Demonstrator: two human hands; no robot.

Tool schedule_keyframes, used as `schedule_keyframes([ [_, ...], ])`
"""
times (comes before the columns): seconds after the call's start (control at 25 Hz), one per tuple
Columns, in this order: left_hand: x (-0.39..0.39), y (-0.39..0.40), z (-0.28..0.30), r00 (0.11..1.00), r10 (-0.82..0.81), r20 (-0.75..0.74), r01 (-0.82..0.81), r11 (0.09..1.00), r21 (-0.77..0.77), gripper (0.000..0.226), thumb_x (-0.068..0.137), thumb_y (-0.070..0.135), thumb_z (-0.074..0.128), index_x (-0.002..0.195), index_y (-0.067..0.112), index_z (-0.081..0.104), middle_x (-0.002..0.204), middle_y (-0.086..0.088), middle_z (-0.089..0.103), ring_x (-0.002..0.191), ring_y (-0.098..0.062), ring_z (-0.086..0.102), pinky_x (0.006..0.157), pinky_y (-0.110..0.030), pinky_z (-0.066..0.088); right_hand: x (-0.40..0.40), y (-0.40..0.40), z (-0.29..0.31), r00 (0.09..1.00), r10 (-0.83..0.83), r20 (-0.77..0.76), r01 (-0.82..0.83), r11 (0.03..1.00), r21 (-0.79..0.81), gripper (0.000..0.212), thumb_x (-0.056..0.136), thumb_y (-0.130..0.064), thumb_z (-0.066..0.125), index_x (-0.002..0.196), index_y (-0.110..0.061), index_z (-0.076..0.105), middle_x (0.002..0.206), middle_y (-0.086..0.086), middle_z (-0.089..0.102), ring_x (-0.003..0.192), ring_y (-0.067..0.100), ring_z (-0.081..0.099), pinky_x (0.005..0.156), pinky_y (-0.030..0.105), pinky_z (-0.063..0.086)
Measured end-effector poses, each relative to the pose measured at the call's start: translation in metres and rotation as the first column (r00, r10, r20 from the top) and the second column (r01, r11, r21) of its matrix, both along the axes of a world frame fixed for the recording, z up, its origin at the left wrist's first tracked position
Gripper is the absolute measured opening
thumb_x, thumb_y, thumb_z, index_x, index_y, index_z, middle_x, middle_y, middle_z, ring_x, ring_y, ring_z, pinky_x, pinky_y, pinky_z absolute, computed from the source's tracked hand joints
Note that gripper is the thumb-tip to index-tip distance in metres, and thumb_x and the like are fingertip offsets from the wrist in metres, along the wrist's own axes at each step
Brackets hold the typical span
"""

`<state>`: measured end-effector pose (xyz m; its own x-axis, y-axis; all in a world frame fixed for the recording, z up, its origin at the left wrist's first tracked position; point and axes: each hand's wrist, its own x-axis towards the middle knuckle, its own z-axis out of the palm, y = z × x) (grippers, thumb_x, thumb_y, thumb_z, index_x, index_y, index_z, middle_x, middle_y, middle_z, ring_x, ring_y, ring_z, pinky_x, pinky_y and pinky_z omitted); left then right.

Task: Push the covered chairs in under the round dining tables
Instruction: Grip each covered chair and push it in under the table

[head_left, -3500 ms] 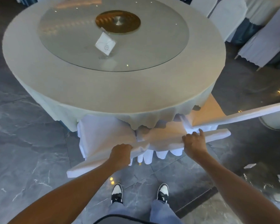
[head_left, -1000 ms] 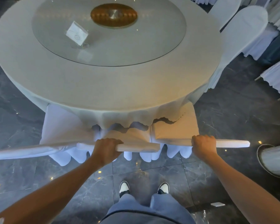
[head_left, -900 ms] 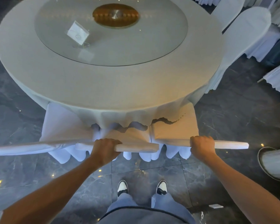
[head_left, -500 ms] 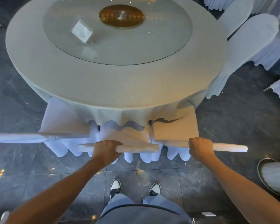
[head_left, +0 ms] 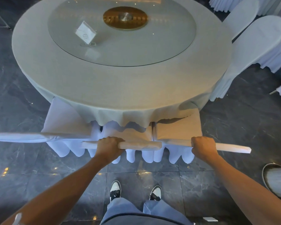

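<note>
Left hand [head_left: 108, 146] grips top of middle chair [head_left: 136, 144] back; right hand [head_left: 202, 147] grips top of right chair [head_left: 178, 127] back. Both seats partly under tablecloth edge of round table [head_left: 120, 82]. Third chair [head_left: 62, 120] at left, also tucked in. Glass turntable [head_left: 152, 46] w/ card stand [head_left: 85, 34] on top. Two more covered chairs [head_left: 256, 41] upper right. Dark marble floor [head_left: 242, 127].
</note>
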<state>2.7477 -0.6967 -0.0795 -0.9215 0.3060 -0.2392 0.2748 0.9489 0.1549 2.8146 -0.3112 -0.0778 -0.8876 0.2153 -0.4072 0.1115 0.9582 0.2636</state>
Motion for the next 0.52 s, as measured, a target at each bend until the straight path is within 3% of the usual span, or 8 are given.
schedule_keyframes([
  [0.2, 0.0, -0.007, -0.009, 0.999, -0.018, -0.046, 0.019, 1.0, 0.018, 0.016, 0.08, 0.04, 0.059, 0.087, 0.042, 0.073, 0.073, 0.003, 0.071, 0.068, -0.025, 0.062, 0.061, -0.028, 0.038, 0.0, 0.019, 0.002, 1.0, 0.017, 0.005, -0.017, 1.0, 0.005, 0.016, 0.077, -0.018, 0.056, 0.09, -0.024, 0.064, 0.076, -0.005, 0.065, 0.064, 0.018, 0.053, 0.058, 0.025, 0.037],
  [0.36, -0.006, -0.016, -0.01, 0.997, -0.023, -0.078, 0.024, 0.999, 0.023, 0.03, 0.073, 0.043, 0.047, 0.087, 0.043, 0.073, 0.074, 0.004, 0.072, 0.071, -0.026, 0.066, 0.061, -0.028, 0.039, 0.008, 0.04, 0.002, 1.0, 0.02, -0.008, -0.02, 0.999, 0.029, 0.012, 0.077, -0.02, 0.059, 0.087, -0.024, 0.064, 0.076, -0.004, 0.066, 0.063, 0.019, 0.049, 0.055, 0.025, 0.031],
  [0.52, -0.012, 0.005, -0.006, 0.999, 0.002, -0.045, -0.002, 1.0, 0.002, 0.016, 0.084, 0.043, 0.056, 0.084, 0.038, 0.072, 0.064, 0.006, 0.062, 0.064, -0.022, 0.056, 0.061, -0.029, 0.034, 0.01, 0.038, 0.0, 0.999, 0.038, -0.031, -0.038, 0.999, -0.007, 0.008, 0.076, -0.018, 0.06, 0.078, -0.025, 0.057, 0.077, 0.0, 0.069, 0.062, 0.022, 0.05, 0.057, 0.026, 0.031],
])
